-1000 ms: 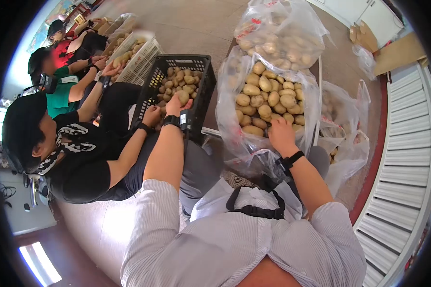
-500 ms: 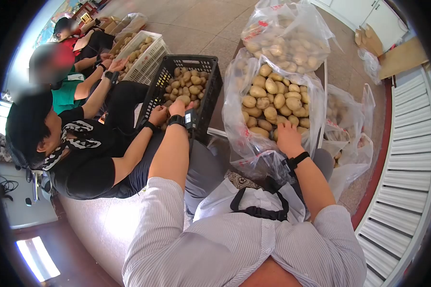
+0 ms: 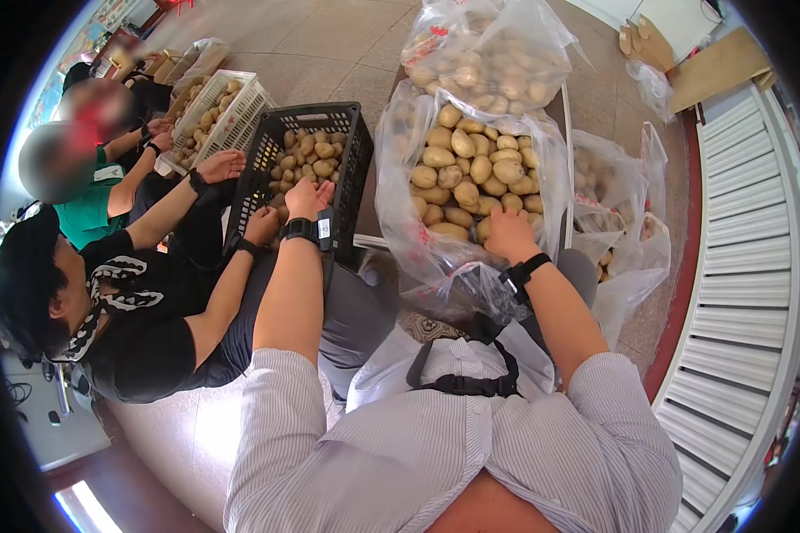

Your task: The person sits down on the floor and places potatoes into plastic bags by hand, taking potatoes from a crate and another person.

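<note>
My left hand [image 3: 309, 196] is over the near end of a black crate [image 3: 361, 160] of potatoes, its fingers apart and no potato visible in it. In an open clear plastic bag [image 3: 391, 195] lie many potatoes [image 3: 465, 169]. At the near side of that pile is my right hand [image 3: 510, 233], fingers bent down against the potatoes; whether it grips one is hidden. Beside my left hand, a co-worker's hand [image 3: 261, 226] rests at the crate's near left edge, and that person's other hand [image 3: 221, 166] is held palm up at its left side.
A second bag of potatoes [image 3: 489, 67] stands behind the open one, and further bags [image 3: 622, 231] are to the right. White crates [image 3: 252, 102] hold potatoes at the left, with more people beside them. A white radiator [image 3: 738, 293] runs along the right.
The potato in my left hand is gone from it, and its fingers have spread. The co-worker's far hand has moved to the black crate's side. My right hand stays at the pile. The view has shifted.
</note>
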The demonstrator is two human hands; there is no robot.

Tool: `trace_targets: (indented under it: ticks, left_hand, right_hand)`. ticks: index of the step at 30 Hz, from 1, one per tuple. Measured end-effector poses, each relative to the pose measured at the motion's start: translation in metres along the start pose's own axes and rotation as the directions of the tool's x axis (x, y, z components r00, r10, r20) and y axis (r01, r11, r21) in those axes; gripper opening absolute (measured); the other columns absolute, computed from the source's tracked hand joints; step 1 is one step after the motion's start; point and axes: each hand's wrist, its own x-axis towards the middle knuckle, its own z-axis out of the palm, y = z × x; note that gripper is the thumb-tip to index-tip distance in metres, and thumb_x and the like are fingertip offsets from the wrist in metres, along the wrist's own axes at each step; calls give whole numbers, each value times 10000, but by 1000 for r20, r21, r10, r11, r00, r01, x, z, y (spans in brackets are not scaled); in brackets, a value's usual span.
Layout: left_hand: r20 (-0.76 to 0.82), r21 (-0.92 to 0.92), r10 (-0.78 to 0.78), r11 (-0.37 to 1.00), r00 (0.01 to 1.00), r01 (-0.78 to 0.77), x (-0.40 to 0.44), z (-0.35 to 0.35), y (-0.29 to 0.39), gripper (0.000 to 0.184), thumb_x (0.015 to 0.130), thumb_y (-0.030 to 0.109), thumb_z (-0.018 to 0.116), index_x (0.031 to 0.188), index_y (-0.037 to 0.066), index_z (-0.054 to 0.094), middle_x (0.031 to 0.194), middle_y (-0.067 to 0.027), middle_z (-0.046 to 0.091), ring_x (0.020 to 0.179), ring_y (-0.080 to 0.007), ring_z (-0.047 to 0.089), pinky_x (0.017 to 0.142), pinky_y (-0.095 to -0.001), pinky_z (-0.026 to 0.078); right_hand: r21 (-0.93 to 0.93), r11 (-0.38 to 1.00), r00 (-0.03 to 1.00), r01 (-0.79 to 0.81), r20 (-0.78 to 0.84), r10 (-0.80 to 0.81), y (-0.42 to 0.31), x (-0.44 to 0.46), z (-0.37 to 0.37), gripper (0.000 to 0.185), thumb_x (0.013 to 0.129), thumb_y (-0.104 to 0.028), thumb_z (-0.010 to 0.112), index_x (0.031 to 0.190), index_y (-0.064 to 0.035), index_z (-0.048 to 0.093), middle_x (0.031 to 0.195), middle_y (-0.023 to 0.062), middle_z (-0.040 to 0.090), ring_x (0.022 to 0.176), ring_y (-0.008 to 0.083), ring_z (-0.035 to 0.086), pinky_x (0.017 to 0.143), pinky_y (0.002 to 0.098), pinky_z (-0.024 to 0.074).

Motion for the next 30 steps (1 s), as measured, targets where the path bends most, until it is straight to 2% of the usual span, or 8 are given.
trace_targets:
  ticks: [1, 18, 21, 24, 26, 27, 29, 30]
  left_hand:
    - [-6, -6, 6, 1000, 1000, -6, -4, 3, -1, 262, 917, 74, 553, 1098, -75, 436, 1017, -178, 486, 881, -371, 636, 697, -455, 612]
    - [145, 114, 65, 990, 987, -82, -43, 22, -10, 291, 930, 116, 577, 1159, -33, 477, 1018, -118, 490, 814, -321, 642, 648, -421, 611]
    - [203, 146, 58, 985, 978, -89, -48, 23, -10, 319, 933, 138, 588, 1178, -32, 475, 1035, -121, 499, 820, -322, 648, 650, -416, 607]
    - [260, 178, 45, 980, 965, -94, -68, 35, -10, 358, 936, 172, 598, 1201, -32, 471, 1063, -128, 511, 827, -316, 652, 648, -405, 596]
    - [279, 192, 36, 977, 960, -92, -78, 41, -13, 380, 937, 192, 604, 1212, -32, 468, 1080, -130, 518, 828, -310, 653, 647, -398, 589]
    - [346, 207, 30, 972, 938, -108, -89, 38, -16, 398, 940, 223, 606, 1222, -23, 471, 1101, -133, 538, 817, -294, 657, 644, -382, 577]
    - [388, 241, -3, 965, 922, -98, -98, 48, -19, 417, 942, 253, 608, 1231, -14, 473, 1122, -136, 558, 806, -277, 660, 640, -366, 565]
    - [448, 313, -49, 944, 893, -105, -108, 54, -20, 437, 942, 285, 613, 1243, 0, 476, 1135, -132, 577, 787, -259, 660, 633, -347, 551]
  right_hand:
    - [7, 1000, 1000, 4, 1, -4, 2, 0, -1, 578, 678, -201, 751, 1188, -53, 523, 1203, 231, 548, 1111, 443, 528, 899, 488, 506]
    - [9, 1000, 999, 4, 39, -4, 4, -9, -19, 662, 662, -457, 764, 1092, 23, 612, 1021, 221, 695, 1001, 402, 611, 880, 429, 502]
    - [72, 997, 1000, -23, 19, 21, 4, -8, -23, 708, 667, -496, 752, 1110, 39, 617, 1061, 235, 680, 963, 408, 630, 835, 437, 511]
    - [403, 911, 987, -88, -87, 134, 12, 9, -18, 689, 734, -528, 714, 1114, 38, 616, 1026, 190, 692, 965, 318, 644, 831, 403, 515]
    - [779, 622, 996, -81, 34, 88, 15, 18, -22, 647, 804, -561, 673, 1127, -1, 627, 999, 121, 691, 894, 246, 647, 754, 371, 529]
    - [780, 623, 996, -63, 12, 85, 16, 12, -19, 647, 804, -561, 673, 1127, -1, 627, 999, 121, 691, 894, 246, 647, 754, 371, 529]
    - [962, 45, 957, -268, 271, -103, 0, 0, -50, 563, 889, -551, 616, 1170, -63, 613, 991, 49, 672, 862, 166, 627, 661, 332, 513]
    - [962, 44, 956, -268, 272, -107, -5, -2, -56, 563, 889, -551, 616, 1170, -63, 613, 991, 49, 672, 862, 166, 627, 661, 332, 513]
